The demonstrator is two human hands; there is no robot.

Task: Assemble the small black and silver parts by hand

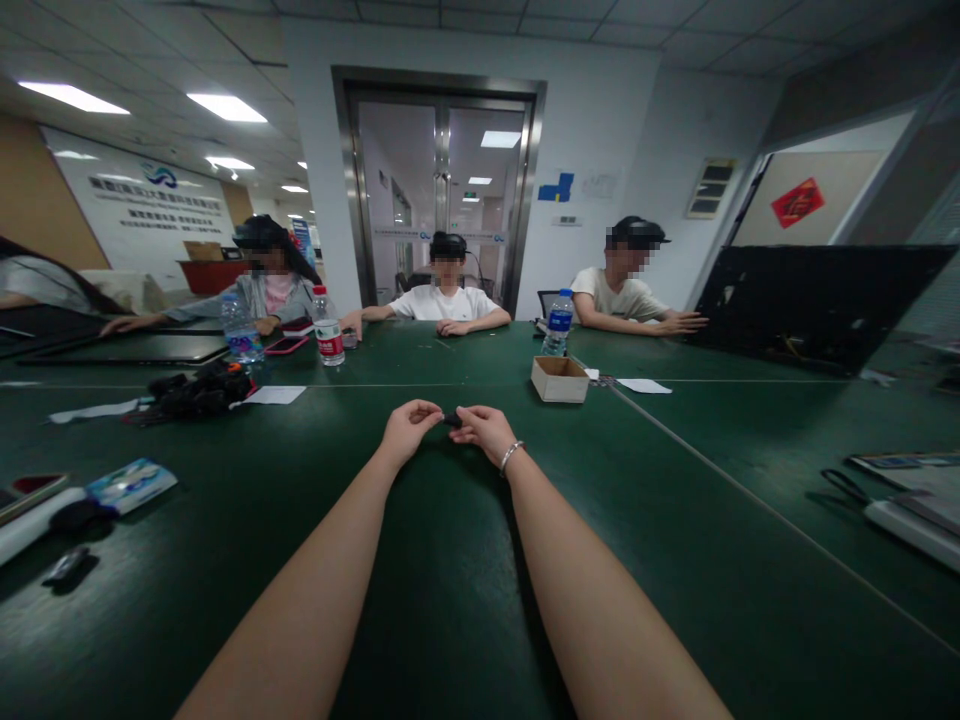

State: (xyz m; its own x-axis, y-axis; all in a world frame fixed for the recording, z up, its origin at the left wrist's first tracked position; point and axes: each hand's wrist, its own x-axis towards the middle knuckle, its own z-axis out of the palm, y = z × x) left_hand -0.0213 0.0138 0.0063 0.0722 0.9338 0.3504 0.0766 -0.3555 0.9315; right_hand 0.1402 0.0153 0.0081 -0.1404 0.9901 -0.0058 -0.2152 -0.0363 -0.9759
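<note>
Both arms stretch forward over a dark green table (442, 560). Between my fingertips is a small black piece (452, 420), too small to name its kind. My left hand (411, 430) pinches its left end with thumb and forefinger. My right hand (486, 432), with a silver bracelet (512, 456) on the wrist, is closed on its right side. The two hands are close together, just above or on the tabletop; I cannot tell which. Part of the black piece is hidden by the fingers.
An open cardboard box (559, 382) stands ahead right, near a blue-capped bottle (558, 325). Left are black objects in a heap (202, 390), a red-capped bottle (328, 330) and a tissue pack (133, 485). A large black panel (817, 305) stands at right. Several people sit across the table.
</note>
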